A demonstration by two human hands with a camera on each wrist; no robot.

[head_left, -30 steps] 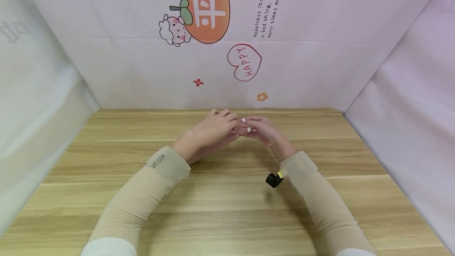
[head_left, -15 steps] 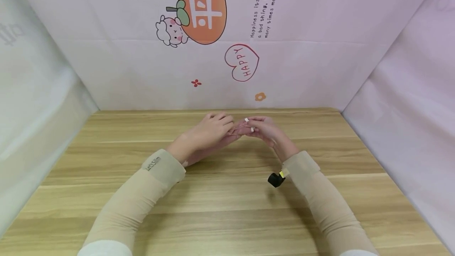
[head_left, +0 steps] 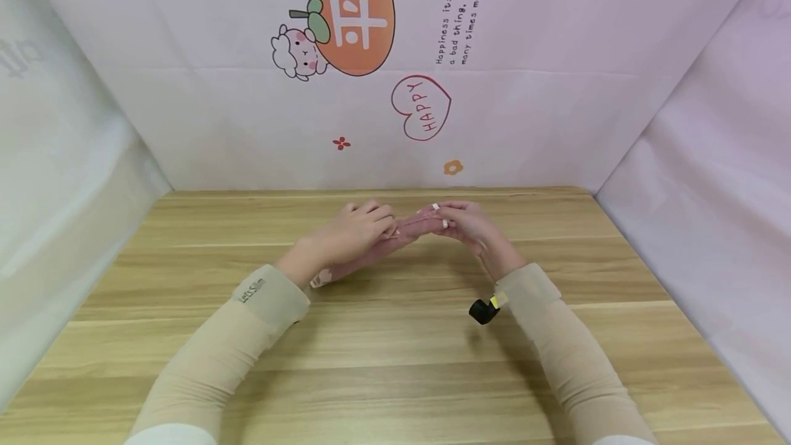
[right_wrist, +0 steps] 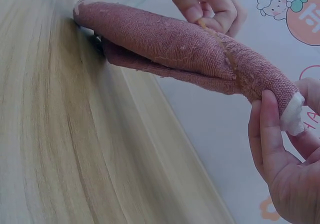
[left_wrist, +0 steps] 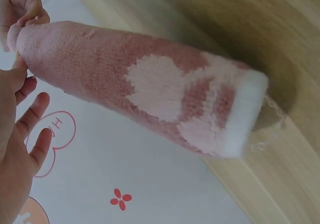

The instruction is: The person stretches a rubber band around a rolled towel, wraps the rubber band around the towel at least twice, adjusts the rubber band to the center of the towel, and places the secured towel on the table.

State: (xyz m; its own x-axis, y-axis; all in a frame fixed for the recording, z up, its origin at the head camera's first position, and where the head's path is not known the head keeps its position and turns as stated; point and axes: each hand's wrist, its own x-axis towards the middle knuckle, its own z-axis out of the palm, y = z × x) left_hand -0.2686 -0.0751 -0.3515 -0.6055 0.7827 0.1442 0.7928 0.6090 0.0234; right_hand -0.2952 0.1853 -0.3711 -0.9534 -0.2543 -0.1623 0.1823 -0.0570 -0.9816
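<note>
left hand (head_left: pixel 355 232) pinches a band (right_wrist: pixel 227 54) on the pink roll (right_wrist: pixel 160 36); right hand (head_left: pixel 472 225) grips its right end, over the table's (head_left: pixel 383 356) far half. left sleeve (head_left: pixel 213 349) reads "let's slim"; far wall's (head_left: pixel 247 122) heart (head_left: pixel 422 108), "happy".

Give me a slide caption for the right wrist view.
Left hand pinches a tan band across pink cloth; right hand grips one end.

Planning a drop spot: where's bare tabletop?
Free: tabletop between the left sleeve and right sleeve, on the near side of the rolled pink cloth; also outside each sleeve, out to the white side sheets. Crowded: back middle, with left hand, right hand and cloth.
</note>
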